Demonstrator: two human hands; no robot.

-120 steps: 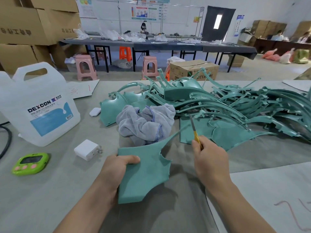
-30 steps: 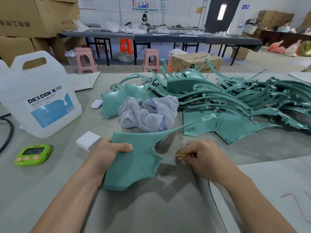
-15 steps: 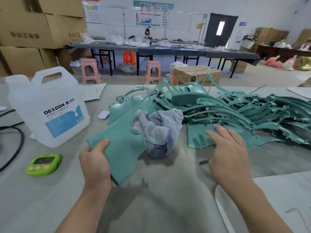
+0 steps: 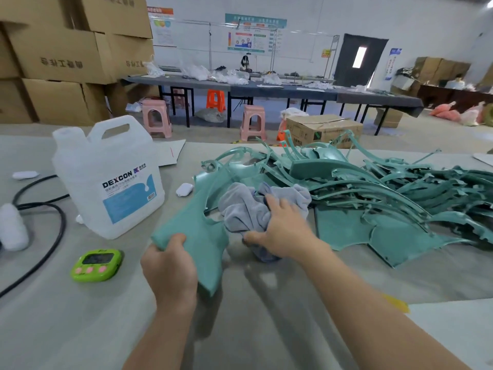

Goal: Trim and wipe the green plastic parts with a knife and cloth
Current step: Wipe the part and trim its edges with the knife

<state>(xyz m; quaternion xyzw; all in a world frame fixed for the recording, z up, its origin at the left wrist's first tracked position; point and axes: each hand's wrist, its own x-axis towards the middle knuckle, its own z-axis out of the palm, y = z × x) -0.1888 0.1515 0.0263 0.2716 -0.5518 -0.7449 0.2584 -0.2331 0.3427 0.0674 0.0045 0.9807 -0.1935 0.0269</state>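
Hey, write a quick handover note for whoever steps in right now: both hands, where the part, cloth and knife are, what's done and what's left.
Left hand: grips the flat green plastic part by its near-left edge.
Right hand: grips the crumpled grey cloth, just right of that part.
Knife: out of hand. A blurred yellow object beside the right forearm is probably it.
Pile of green plastic parts: right of the cloth.
Done: knife work on this part, going on a second ago, seems finished.
Left: wipe this part, then trim and wipe the pile.

"DEXCON" on white jug [image 4: 106,180]
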